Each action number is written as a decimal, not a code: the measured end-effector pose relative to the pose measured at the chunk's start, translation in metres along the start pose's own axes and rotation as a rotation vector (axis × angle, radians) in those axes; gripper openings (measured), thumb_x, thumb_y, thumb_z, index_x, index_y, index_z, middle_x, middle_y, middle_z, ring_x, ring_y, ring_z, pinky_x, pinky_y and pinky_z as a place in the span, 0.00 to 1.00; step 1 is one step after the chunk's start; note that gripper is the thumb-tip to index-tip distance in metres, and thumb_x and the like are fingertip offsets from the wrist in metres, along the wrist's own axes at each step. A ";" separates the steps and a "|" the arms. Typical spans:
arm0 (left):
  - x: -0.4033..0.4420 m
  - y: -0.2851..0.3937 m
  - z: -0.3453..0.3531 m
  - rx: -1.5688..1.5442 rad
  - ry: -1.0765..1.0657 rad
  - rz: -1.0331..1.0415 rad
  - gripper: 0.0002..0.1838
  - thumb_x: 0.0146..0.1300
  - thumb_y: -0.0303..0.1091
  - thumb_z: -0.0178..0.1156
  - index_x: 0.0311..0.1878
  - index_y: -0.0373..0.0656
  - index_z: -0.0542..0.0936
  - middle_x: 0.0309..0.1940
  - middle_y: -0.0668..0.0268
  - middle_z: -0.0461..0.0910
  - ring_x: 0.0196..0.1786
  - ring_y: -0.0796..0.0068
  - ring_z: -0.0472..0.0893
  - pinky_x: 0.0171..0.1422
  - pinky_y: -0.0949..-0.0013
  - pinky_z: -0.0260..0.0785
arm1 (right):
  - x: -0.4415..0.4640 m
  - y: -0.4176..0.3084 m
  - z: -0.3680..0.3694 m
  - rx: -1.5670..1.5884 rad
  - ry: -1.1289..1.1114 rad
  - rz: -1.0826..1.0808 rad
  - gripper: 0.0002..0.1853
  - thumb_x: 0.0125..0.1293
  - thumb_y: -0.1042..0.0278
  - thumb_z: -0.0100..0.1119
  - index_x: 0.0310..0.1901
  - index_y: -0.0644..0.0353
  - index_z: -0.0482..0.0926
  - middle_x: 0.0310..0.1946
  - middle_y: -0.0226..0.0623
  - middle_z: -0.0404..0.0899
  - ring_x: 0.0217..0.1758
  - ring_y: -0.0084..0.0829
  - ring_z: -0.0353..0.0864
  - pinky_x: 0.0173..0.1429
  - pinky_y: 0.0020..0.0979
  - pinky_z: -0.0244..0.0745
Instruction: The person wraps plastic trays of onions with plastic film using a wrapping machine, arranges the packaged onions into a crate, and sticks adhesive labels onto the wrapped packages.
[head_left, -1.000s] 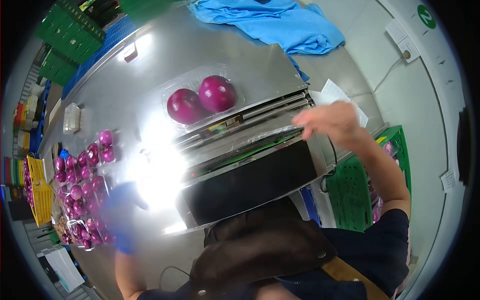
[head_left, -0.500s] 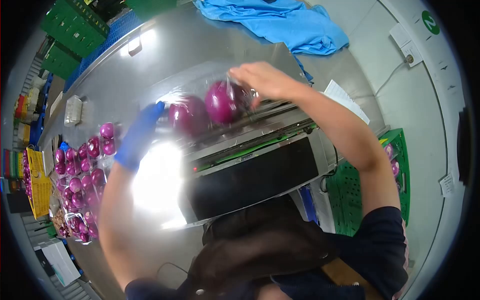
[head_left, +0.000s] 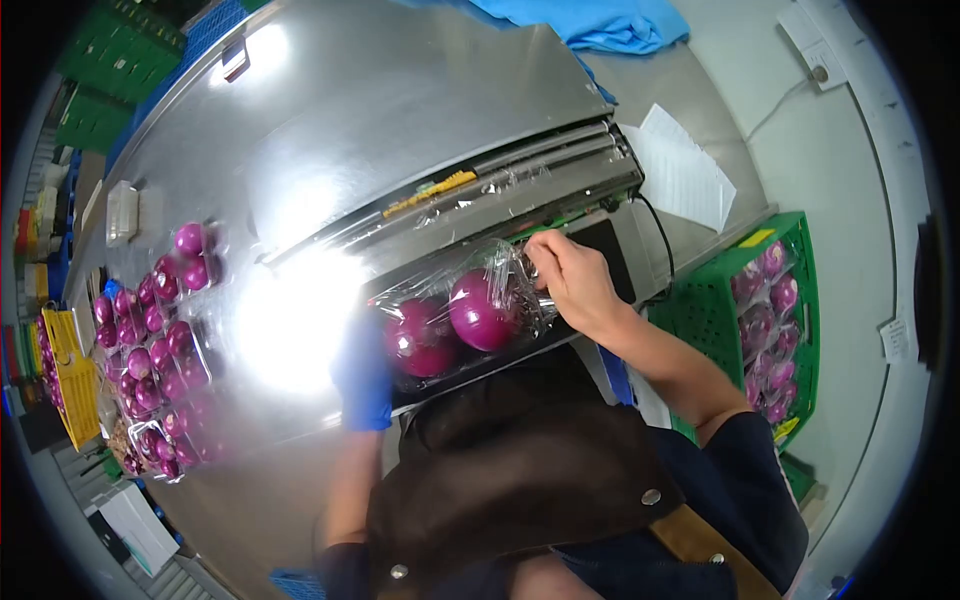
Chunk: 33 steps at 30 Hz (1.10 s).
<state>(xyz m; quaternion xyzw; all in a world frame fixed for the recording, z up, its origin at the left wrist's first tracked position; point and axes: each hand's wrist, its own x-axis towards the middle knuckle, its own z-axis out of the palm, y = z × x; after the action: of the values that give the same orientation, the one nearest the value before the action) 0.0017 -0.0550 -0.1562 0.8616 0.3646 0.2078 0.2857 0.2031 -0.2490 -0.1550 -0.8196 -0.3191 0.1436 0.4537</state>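
Note:
Two large red onions in clear film make up a pack [head_left: 484, 310] held over the dark front panel [head_left: 608, 250] of the wrapping machine, close to my apron. My bare right hand [head_left: 580, 280] pinches the gathered film at the pack's right end. At its left end is my left hand [head_left: 362, 370] in a blue glove, smeared by motion; its fingers cannot be made out. Behind the pack, the machine's rollers and a yellow toothed strip [head_left: 430, 193] are in view.
Trays of red onions [head_left: 160, 375] stand on the steel table [head_left: 400, 100] at left, near a clear plastic box [head_left: 122, 213]. Papers [head_left: 680, 175] and a blue cloth [head_left: 610, 22] lie at the back. A green crate [head_left: 690, 340] at right holds wrapped onions.
Both hands have brought the onion pack from over the rollers toward my body, onto the machine's front. The view has shifted, showing more of the rollers and the green crate.

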 end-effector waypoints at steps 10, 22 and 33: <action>-0.059 -0.074 -0.077 -0.145 -0.320 -0.529 0.20 0.66 0.34 0.54 0.19 0.33 0.77 0.11 0.64 0.74 0.13 0.79 0.70 0.19 0.70 0.61 | -0.037 0.005 -0.064 -0.089 -0.250 0.406 0.23 0.66 0.57 0.54 0.20 0.70 0.78 0.12 0.43 0.74 0.15 0.29 0.74 0.25 0.33 0.68; -0.105 -0.051 -0.074 -0.179 -0.321 -0.664 0.16 0.63 0.32 0.55 0.21 0.34 0.76 0.15 0.67 0.72 0.18 0.76 0.71 0.21 0.66 0.64 | -0.121 0.032 -0.059 -0.110 -0.166 0.523 0.20 0.66 0.61 0.51 0.22 0.69 0.78 0.13 0.46 0.72 0.15 0.37 0.74 0.24 0.38 0.66; -0.125 -0.064 0.052 -0.358 -0.531 -0.464 0.10 0.64 0.34 0.55 0.32 0.37 0.75 0.29 0.63 0.74 0.30 0.69 0.74 0.33 0.62 0.67 | -0.132 0.043 0.081 0.369 -0.497 0.121 0.16 0.56 0.58 0.64 0.37 0.64 0.81 0.33 0.46 0.82 0.35 0.45 0.82 0.43 0.38 0.76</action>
<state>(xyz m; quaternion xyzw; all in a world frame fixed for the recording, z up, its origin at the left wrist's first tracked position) -0.0828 -0.1297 -0.2557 0.7166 0.4211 -0.0323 0.5551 0.0775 -0.2990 -0.2422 -0.6809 -0.3394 0.4215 0.4934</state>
